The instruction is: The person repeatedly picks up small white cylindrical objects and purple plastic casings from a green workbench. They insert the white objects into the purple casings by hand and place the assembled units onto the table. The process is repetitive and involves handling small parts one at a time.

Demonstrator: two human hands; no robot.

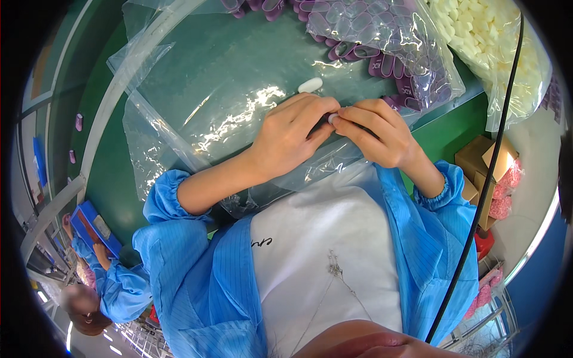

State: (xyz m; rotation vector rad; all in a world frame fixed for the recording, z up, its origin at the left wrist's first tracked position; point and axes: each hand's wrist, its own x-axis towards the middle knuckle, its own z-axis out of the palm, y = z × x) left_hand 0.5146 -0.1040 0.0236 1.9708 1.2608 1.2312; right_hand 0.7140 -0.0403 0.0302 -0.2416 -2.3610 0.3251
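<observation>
While the left hand (292,131) and right hand (383,134) meet over the tabletop (209,45), the fingers of both are pinched on a small piece (332,119) between them. It looks dark with a pale end, but most of it is hidden. Just past the hands, a white oval piece (310,85) lies on a clear plastic sheet (209,138). Farther off to the right are lots of purple pieces (406,87), and next to them a see-through bag (497,107) full of pale yellow bits (474,30). Far left, another person (125,292) has hands on a blue bin (89,216).
</observation>
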